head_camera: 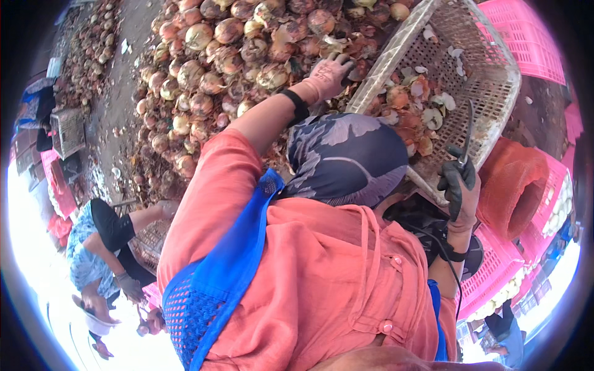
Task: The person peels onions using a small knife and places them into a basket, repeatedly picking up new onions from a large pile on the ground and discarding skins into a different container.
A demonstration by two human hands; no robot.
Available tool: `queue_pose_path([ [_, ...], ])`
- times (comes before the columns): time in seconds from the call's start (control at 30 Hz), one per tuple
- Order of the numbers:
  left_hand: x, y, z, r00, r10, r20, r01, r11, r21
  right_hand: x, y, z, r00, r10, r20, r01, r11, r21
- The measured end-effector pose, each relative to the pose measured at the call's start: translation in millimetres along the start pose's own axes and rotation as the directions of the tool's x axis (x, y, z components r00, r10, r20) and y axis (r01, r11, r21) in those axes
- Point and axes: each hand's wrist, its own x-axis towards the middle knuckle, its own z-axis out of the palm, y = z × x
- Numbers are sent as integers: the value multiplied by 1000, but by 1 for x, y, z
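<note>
My left hand [328,76], in a pale glove that bears printing, reaches onto a large heap of unpeeled onions [227,60]. Its fingers are spread against the onions next to the crate's rim; the palm side is hidden. At the right, my right hand [458,188] wears a glove with dark-coated fingers and grips a knife [468,132] by its handle, the narrow curved blade pointing up. Between both hands a dirty white perforated plastic crate [496,99] stands tilted, with onion skins [420,104] and trimmed pieces in it.
An orange mesh bag [506,181] with an open mouth sits beside pink plastic crates [489,269], some filled with peeled white onions [559,208]. Another pink crate [524,39] stands at upper right. A co-worker [100,250] bends at the heap's left edge. My knee [348,157] is close to the crate.
</note>
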Motion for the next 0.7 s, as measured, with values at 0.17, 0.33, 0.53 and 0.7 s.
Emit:
queue_pose_path([
  [0.17, 49, 17, 27, 948, 123, 294, -228, 906, 357, 3, 10, 1, 998, 22, 51, -24, 998, 55],
  [0.33, 72, 6, 40, 951, 203, 234, -252, 945, 206, 4, 14, 4, 993, 58, 105, -68, 993, 98],
  [0.53, 82, 15, 4, 930, 125, 346, -246, 911, 332, 4, 5, 12, 998, 37, 42, -40, 996, 82],
  [0.7, 49, -13, -62, 967, -255, -3, 218, 830, -514, -10, -3, 12, 994, -29, 104, 9, 982, 191],
])
